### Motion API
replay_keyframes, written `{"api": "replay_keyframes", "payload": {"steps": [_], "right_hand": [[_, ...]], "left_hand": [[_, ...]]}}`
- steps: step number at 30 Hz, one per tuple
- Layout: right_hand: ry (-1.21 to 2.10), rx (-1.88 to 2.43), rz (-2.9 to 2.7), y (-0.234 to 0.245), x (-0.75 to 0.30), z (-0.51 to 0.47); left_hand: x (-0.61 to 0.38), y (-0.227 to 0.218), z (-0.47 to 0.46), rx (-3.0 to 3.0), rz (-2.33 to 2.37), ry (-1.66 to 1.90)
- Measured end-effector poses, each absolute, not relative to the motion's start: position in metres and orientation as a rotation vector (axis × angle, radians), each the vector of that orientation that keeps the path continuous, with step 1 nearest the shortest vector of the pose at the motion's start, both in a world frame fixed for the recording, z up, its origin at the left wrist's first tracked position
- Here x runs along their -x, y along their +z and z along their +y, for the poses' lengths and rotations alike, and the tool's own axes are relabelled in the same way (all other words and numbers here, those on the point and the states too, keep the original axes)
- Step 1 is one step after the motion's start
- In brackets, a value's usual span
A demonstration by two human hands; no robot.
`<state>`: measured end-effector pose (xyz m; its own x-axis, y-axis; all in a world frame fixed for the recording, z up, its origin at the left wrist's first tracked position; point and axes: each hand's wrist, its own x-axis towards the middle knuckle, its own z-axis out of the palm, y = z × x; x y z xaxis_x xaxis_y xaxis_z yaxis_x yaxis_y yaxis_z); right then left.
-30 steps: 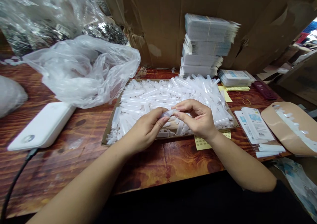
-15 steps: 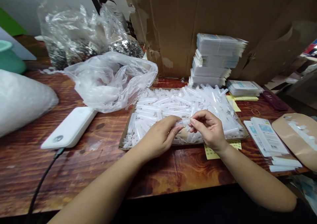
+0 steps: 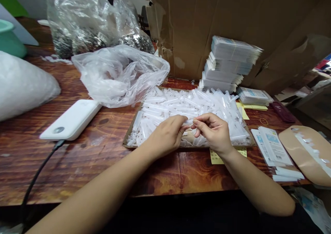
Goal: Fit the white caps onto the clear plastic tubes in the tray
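Observation:
A small translucent plastic tube (image 3: 190,122) spans the gap between my fingertips. My left hand (image 3: 168,134) closes thumb and fingers around one part of it. At the other end, my right hand (image 3: 216,132) pinches with thumb and forefinger; its other fingers curl beneath. Much of the tube is covered by my fingers, so its exact shape cannot be told. Both hands are just above a shallow cardboard tray (image 3: 128,135) heaped with similar clear and white plastic tubes (image 3: 178,106).
Left are a white power bank (image 3: 71,120) with a black cable and a crumpled plastic bag (image 3: 116,75). Banded packs of cards (image 3: 230,63) are stacked behind the tray, against a big cardboard box (image 3: 191,27). Printed cards (image 3: 275,146) and a beige board (image 3: 305,151) lie right.
The camera view has shifted slightly. My hands stay together over the tray, and my right fingertips have turned a little around the tube's end.

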<state>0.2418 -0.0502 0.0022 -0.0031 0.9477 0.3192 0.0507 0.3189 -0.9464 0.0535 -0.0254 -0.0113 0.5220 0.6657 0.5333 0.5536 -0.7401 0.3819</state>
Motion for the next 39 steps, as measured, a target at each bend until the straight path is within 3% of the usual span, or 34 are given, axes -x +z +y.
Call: {"api": "replay_keyframes", "payload": {"steps": [7, 13, 18, 25, 29, 39], "right_hand": [[0.272, 1.362, -2.158, 0.012, -0.263, -0.030], [0.197, 1.538, -2.634, 0.016, -0.259, -0.029], [0.247, 1.510, -2.575, 0.008, -0.259, -0.023], [0.281, 1.045, -1.948, 0.011, -0.280, -0.027], [0.303, 0.829, -1.968, 0.013, -0.277, -0.030], [0.285, 0.783, -1.936, 0.020, -0.278, -0.037]], "left_hand": [[-0.043, -0.005, -0.004, -2.613, 1.211, 0.904], [-0.040, 0.005, -0.009, -2.441, 1.187, 0.974], [-0.041, 0.001, -0.008, -2.369, 1.069, 0.925], [-0.038, 0.000, -0.006, -2.230, 1.023, 0.951], [-0.039, 0.004, -0.010, -2.139, 0.953, 0.909], [-0.044, -0.001, -0.018, -1.919, 0.882, 0.994]]}}
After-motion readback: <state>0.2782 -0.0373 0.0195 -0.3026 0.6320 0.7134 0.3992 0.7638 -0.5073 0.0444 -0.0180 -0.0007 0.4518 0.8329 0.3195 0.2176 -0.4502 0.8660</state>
